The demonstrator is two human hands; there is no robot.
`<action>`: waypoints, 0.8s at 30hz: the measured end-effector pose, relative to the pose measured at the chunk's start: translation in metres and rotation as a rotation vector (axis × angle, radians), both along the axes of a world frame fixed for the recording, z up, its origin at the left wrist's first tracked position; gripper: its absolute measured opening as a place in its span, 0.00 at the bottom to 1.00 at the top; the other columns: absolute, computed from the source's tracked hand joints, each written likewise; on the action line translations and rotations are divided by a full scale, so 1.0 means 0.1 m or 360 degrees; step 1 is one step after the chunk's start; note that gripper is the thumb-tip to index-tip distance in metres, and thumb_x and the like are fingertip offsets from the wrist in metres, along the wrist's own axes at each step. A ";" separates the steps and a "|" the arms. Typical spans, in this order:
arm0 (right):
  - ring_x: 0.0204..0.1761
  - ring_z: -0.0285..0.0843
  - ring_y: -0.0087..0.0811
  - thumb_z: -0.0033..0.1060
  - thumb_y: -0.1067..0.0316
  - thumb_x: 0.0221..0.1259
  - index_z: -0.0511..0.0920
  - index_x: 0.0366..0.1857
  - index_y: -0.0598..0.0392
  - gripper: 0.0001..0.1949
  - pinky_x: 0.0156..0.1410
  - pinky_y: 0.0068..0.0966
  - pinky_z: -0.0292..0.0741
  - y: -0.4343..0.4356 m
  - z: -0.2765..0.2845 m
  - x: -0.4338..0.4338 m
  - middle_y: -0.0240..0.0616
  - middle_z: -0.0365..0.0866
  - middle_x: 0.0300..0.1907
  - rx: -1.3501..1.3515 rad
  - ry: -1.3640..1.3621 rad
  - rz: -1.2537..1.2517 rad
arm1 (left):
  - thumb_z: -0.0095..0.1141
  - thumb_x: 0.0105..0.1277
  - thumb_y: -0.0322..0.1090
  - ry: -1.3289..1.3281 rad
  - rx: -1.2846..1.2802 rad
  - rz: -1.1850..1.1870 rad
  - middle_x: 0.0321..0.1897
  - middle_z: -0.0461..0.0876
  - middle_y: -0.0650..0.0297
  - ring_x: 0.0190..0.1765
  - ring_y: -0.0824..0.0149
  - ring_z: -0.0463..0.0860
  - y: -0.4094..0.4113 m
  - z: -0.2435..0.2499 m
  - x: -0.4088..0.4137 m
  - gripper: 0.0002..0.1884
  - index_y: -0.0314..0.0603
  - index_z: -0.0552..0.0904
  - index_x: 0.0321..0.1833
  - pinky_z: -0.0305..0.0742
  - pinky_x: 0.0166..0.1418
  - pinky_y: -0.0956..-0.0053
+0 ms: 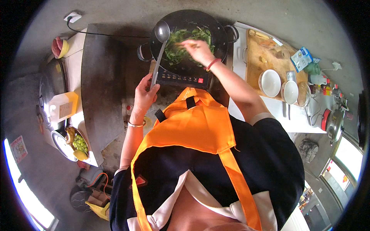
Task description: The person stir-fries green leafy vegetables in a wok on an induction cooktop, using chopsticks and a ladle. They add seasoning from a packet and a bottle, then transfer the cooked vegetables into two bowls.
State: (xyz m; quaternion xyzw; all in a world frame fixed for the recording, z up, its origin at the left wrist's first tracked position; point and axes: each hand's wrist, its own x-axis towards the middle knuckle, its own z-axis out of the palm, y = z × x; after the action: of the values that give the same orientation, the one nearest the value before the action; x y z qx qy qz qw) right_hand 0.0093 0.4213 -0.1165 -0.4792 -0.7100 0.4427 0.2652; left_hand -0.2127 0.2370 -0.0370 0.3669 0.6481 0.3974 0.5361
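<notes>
My left hand (144, 96) grips the handle of a metal ladle (162, 31), whose bowl rests over or on the left rim of a black wok (189, 18). Chopped green vegetables (179, 53) lie in the wok, spread across its bottom. Over them is my right hand (199, 52), blurred by motion, with a red braided band at the wrist. Something brownish shows at its fingertips, too blurred to name. Beneath the wok sits an induction cooker (183, 78) with a row of touch buttons and a red one at its right end.
Right of the wok stands a wooden board (257, 55) with a larger white bowl (270, 83) and a smaller white bowl (289, 91). A knife (286, 111) lies nearby. Leftward are a plastic oil jug (63, 106) and green grapes (80, 143). A black power cord (109, 35) runs along the wall.
</notes>
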 end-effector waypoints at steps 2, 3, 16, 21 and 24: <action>0.42 0.87 0.28 0.57 0.65 0.67 0.86 0.44 0.45 0.09 0.46 0.26 0.82 -0.33 0.13 -0.16 0.33 0.88 0.45 0.0144 0.0044 0.0228 | 0.59 0.68 0.27 -0.0003 0.0012 0.0014 0.29 0.72 0.68 0.19 0.79 0.68 0.02 0.07 0.02 0.23 0.34 0.70 0.65 0.62 0.20 0.82; 0.43 0.87 0.29 0.56 0.66 0.67 0.86 0.44 0.46 0.09 0.46 0.27 0.82 -0.46 0.03 -0.20 0.33 0.88 0.45 0.0167 0.0108 0.0314 | 0.58 0.68 0.28 0.0007 0.0007 0.0006 0.29 0.71 0.68 0.19 0.79 0.68 0.04 0.11 0.03 0.23 0.34 0.70 0.65 0.62 0.20 0.82; 0.35 0.86 0.25 0.59 0.69 0.66 0.86 0.43 0.48 0.08 0.41 0.22 0.79 0.07 -0.49 0.61 0.38 0.89 0.38 0.0462 0.0238 -0.0423 | 0.54 0.70 0.29 0.0160 0.0011 -0.0007 0.28 0.70 0.69 0.23 0.78 0.72 -0.02 -0.11 0.08 0.19 0.38 0.73 0.63 0.67 0.24 0.81; 0.27 0.82 0.30 0.58 0.65 0.65 0.86 0.43 0.46 0.08 0.35 0.25 0.78 -0.55 -0.02 0.14 0.36 0.89 0.35 0.0137 -0.0010 0.0286 | 0.58 0.66 0.31 0.0670 0.0197 -0.0128 0.28 0.78 0.62 0.28 0.69 0.78 0.03 -0.26 0.04 0.22 0.41 0.74 0.63 0.74 0.35 0.73; 0.29 0.81 0.24 0.58 0.65 0.67 0.86 0.43 0.49 0.08 0.35 0.22 0.76 -0.49 -0.20 0.35 0.34 0.87 0.31 0.0198 0.0180 0.0199 | 0.59 0.64 0.32 0.0881 0.0185 -0.0183 0.28 0.80 0.59 0.30 0.65 0.79 0.05 -0.14 0.06 0.23 0.43 0.75 0.63 0.75 0.37 0.71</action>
State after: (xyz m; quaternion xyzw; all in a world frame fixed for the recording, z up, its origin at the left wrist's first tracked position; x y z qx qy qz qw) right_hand 0.0443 0.3722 -0.1367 -0.3909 -0.7485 0.4398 0.3059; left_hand -0.2068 0.2422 -0.0509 0.5278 0.7241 0.2875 0.3384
